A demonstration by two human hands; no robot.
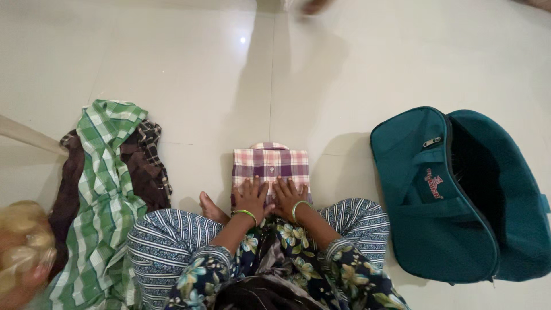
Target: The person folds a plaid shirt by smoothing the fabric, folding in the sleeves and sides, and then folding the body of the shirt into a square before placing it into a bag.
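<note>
A folded plaid shirt (pixel 270 162) in pink, purple and white lies on the floor just in front of my crossed legs. My left hand (pixel 251 195) and my right hand (pixel 288 194) rest flat on its near edge, side by side, fingers spread. Each wrist carries a green bangle. Neither hand grips anything; both press down on the shirt. My bare foot (pixel 211 209) shows to the left of the shirt.
A heap of clothes (pixel 109 189), a green checked shirt on top of dark brown ones, lies at my left. A teal bag (pixel 459 195) with its zip open lies at my right. Pale floor tiles (pixel 344 74) stretch ahead.
</note>
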